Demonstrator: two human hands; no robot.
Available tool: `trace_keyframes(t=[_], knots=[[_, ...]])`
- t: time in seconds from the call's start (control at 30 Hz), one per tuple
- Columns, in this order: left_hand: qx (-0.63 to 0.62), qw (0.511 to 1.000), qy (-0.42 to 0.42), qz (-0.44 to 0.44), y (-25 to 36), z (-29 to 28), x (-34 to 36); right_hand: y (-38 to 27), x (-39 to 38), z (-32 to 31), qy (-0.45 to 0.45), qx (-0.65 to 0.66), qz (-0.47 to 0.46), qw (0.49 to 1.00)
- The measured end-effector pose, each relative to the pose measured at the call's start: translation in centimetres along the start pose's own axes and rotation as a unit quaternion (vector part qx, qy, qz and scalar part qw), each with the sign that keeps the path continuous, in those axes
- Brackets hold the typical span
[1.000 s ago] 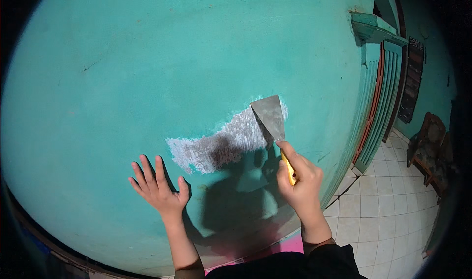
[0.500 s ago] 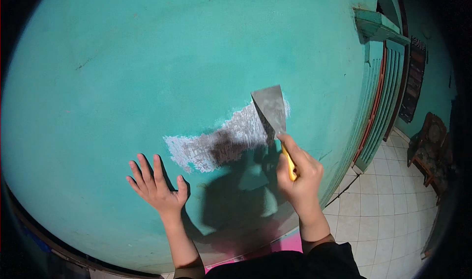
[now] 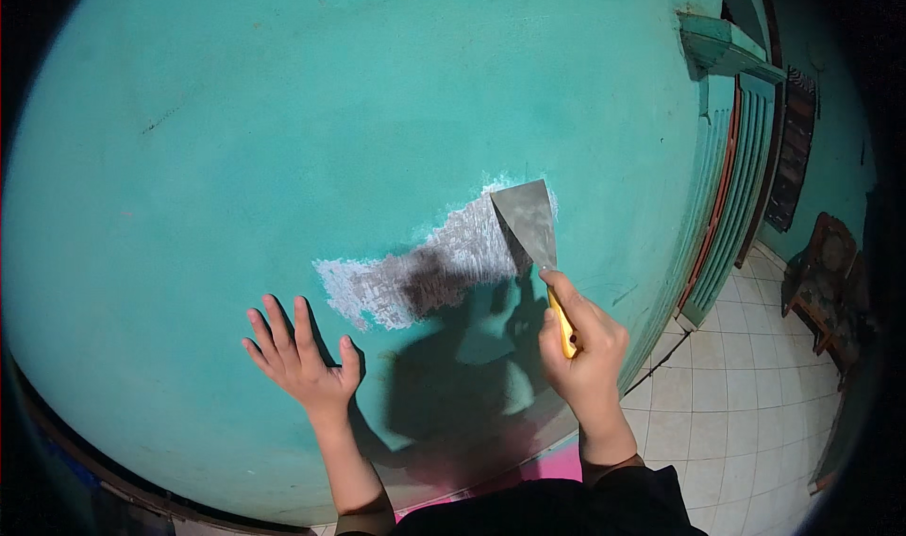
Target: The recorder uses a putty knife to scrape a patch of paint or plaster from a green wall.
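My right hand (image 3: pixel 587 343) is closed round the yellow handle of a putty knife (image 3: pixel 528 217). Its wide grey blade points up and lies over the upper right end of a scraped patch (image 3: pixel 444 264). Pale whitish and grey-brown coats show through there, with ragged edges. Around the patch the wall (image 3: pixel 283 140) is painted turquoise green. Below and left of the patch, my left hand (image 3: pixel 304 366) rests on the wall with its fingers spread and holds nothing. Dark shadows cover the lower middle of the patch and the wall beneath it.
At the right, a ledge (image 3: pixel 722 45) juts from the wall above a ribbed green column (image 3: pixel 727 206). Pale floor tiles (image 3: pixel 717 385) run along the right side, with a carved wooden chair (image 3: pixel 829 286) farther back. A pink area (image 3: pixel 557 464) shows at the wall's foot.
The putty knife and my right hand have moved slightly down and to the right. Fresh pale scrape marks now show above the blade's left corner. My left hand has stayed in place.
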State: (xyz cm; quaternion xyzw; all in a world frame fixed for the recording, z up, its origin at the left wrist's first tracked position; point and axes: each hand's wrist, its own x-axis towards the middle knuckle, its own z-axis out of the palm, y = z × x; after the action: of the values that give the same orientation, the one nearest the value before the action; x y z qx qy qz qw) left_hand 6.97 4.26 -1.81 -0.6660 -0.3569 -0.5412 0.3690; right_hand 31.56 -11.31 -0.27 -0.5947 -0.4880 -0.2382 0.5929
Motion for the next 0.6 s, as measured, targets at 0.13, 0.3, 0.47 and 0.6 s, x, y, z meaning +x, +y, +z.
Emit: trace_keyframes(t=[0.13, 0.3, 0.47, 0.6], knots=[[0.002, 1.000, -0.001, 0.001, 0.1, 0.1, -0.1, 0.9, 0.5, 1.5, 0.027, -0.009, -0.017, 0.999], [-0.004, 1.000, 0.002, 0.006, -0.4, 0.3, -0.2, 0.2, -0.2, 0.9, 0.012, -0.005, -0.003, 1.000], [-0.006, 1.000, 0.000, 0.001, -0.3, 0.4, -0.3, 0.2, 0.6, 1.3, 0.024, -0.005, -0.006, 1.000], [-0.007, 1.000, 0.001, 0.000, -0.7, 0.3, -0.4, -0.4, 0.2, 0.7, 0.003, 0.002, -0.003, 1.000]])
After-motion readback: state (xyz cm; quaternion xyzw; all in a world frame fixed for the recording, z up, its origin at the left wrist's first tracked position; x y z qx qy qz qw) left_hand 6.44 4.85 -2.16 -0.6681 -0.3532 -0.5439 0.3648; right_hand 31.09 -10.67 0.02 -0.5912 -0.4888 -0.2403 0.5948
